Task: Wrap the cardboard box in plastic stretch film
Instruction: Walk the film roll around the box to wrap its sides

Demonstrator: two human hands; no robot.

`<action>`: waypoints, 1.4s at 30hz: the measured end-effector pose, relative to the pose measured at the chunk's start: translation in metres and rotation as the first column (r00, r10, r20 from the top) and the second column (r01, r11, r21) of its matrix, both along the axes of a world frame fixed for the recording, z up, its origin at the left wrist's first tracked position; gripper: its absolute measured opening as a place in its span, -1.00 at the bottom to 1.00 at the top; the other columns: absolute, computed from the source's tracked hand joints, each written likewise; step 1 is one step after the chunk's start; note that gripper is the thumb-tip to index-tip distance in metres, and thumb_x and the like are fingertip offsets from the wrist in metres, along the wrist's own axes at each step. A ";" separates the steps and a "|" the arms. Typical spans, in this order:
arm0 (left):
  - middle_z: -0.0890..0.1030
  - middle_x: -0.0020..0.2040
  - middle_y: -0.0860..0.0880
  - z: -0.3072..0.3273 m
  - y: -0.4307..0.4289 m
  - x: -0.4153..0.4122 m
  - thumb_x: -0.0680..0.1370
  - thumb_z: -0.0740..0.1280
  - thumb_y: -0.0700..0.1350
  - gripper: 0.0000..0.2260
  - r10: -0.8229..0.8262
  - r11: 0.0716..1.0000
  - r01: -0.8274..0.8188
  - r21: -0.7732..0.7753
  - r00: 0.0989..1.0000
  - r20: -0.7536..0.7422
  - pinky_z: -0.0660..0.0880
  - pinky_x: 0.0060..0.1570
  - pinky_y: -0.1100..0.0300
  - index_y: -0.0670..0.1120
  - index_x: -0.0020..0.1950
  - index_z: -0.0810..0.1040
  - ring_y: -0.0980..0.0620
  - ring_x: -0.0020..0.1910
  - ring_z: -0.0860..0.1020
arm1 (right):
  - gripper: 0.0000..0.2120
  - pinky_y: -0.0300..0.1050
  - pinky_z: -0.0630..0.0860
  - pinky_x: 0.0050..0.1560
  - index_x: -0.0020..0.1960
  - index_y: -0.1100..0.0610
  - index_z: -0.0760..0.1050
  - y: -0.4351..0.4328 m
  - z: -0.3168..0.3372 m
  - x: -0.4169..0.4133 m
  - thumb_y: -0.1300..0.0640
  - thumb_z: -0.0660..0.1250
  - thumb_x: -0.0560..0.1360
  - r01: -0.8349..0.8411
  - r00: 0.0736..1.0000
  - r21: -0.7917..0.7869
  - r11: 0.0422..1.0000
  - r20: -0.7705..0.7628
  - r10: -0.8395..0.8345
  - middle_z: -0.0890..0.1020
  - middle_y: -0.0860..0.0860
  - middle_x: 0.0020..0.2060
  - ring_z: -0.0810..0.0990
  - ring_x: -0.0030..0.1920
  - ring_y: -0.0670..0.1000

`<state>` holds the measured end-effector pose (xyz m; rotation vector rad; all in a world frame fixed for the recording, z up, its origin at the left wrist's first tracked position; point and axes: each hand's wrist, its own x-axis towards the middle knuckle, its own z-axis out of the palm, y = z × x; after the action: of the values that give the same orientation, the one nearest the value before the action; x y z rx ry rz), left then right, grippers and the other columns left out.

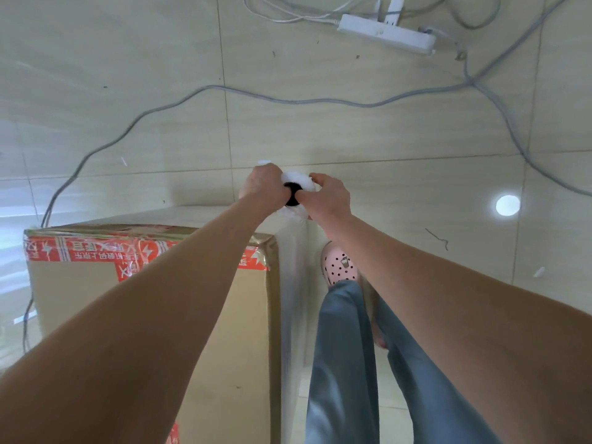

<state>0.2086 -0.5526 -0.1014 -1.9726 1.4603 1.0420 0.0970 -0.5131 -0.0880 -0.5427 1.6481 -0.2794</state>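
Observation:
A large brown cardboard box (80, 293) with red printed tape stands on the tiled floor at lower left. Just past its far right corner I hold a white roll of stretch film (299, 182) upright, its black core end facing me. My left hand (261, 185) grips the roll's left side and my right hand (326, 195) grips its right side, thumb near the core. A clear sheet of film (293, 283) runs from the roll down along the box's right face.
A grey cable (224, 89) loops across the floor beyond the box. A white power strip (387, 35) with plugs lies at the top right. My leg in blue trousers and a pink dotted shoe (341, 265) stand right of the box.

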 end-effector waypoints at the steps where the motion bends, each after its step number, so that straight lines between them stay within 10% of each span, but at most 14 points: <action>1: 0.49 -0.33 -0.05 0.000 0.000 0.003 0.46 0.25 -0.16 -0.84 0.007 1.000 -0.007 -0.002 1.000 0.003 0.35 -0.46 0.23 -0.11 -0.33 0.40 -0.08 -0.30 0.53 | -0.57 0.07 0.58 0.06 0.28 0.13 0.48 -0.001 0.000 0.003 0.22 0.34 0.41 -0.002 1.000 -0.006 1.000 0.006 0.002 0.51 -0.01 0.04 0.60 0.05 0.11; 12: 0.58 -0.29 -0.11 0.005 0.001 0.019 0.46 0.26 -0.21 -0.89 0.268 0.963 -0.269 -0.031 0.962 -0.044 0.57 -0.27 0.10 -0.23 -0.16 0.55 -0.11 -0.34 0.59 | -0.48 -0.02 0.53 0.17 0.36 0.07 0.43 -0.012 -0.004 0.017 0.16 0.37 0.40 -0.085 0.996 -0.068 0.994 -0.006 0.084 0.53 0.00 0.23 0.56 0.14 0.04; 20: 0.56 -0.17 -0.17 0.016 0.017 0.040 0.50 0.33 -0.24 -0.89 0.851 0.508 -0.861 -0.022 0.505 -0.144 0.59 -0.46 0.16 -0.27 -0.04 0.49 -0.07 -0.45 0.55 | -0.56 -0.18 0.37 -0.01 0.31 0.07 0.42 -0.019 0.002 0.056 0.16 0.33 0.43 -0.087 0.996 -0.102 0.991 -0.021 0.085 0.51 0.03 0.20 0.50 0.14 0.03; 25: 0.61 -0.12 -0.12 0.021 0.003 0.051 0.51 0.24 -0.18 -0.76 0.224 0.949 -0.231 -0.213 0.973 -0.056 0.38 -0.30 0.19 -0.13 0.16 0.53 -0.09 -0.18 0.55 | -0.74 -0.18 0.39 -0.09 0.15 0.09 0.53 -0.034 0.004 0.060 0.17 0.31 0.47 -0.165 0.978 -0.131 0.977 -0.153 0.145 0.61 0.06 0.06 0.56 0.06 0.10; 31: 0.47 0.19 -0.11 0.030 -0.024 0.049 0.55 0.24 -0.17 -0.66 -0.324 0.926 0.337 -0.169 0.940 0.103 0.40 -0.13 0.10 -0.06 0.32 0.43 -0.13 0.14 0.52 | -0.75 -0.14 0.44 -0.12 0.14 0.09 0.55 -0.048 0.007 0.058 0.12 0.34 0.47 -0.268 0.955 -0.076 0.960 -0.156 0.254 0.62 0.05 0.03 0.57 -0.07 0.07; 37: 0.47 0.15 -0.13 0.033 -0.039 0.047 0.57 0.19 -0.20 -0.76 -0.396 0.909 0.407 -0.094 0.911 0.116 0.39 -0.12 0.11 -0.13 0.23 0.43 -0.16 0.11 0.53 | -0.83 -0.18 0.34 -0.14 0.04 0.11 0.57 -0.054 0.008 0.060 0.12 0.31 0.47 -0.333 0.933 -0.065 0.941 -0.170 0.318 0.58 0.00 -0.14 0.55 -0.06 0.06; 42: 0.50 0.07 -0.14 0.034 -0.040 0.056 0.54 0.19 -0.21 -0.80 -0.155 0.982 0.163 -0.091 0.984 0.089 0.37 -0.19 0.11 -0.14 0.16 0.41 -0.17 0.05 0.54 | -0.62 0.00 0.49 0.13 0.27 0.08 0.49 -0.067 0.008 0.068 0.06 0.34 0.46 -0.373 0.919 -0.045 0.927 -0.152 0.363 0.59 0.05 0.17 0.54 0.17 0.09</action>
<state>0.2649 -0.5923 -0.0674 -1.9038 1.6215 0.8259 0.1650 -0.5804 -0.0800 -0.9332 1.6369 -0.0224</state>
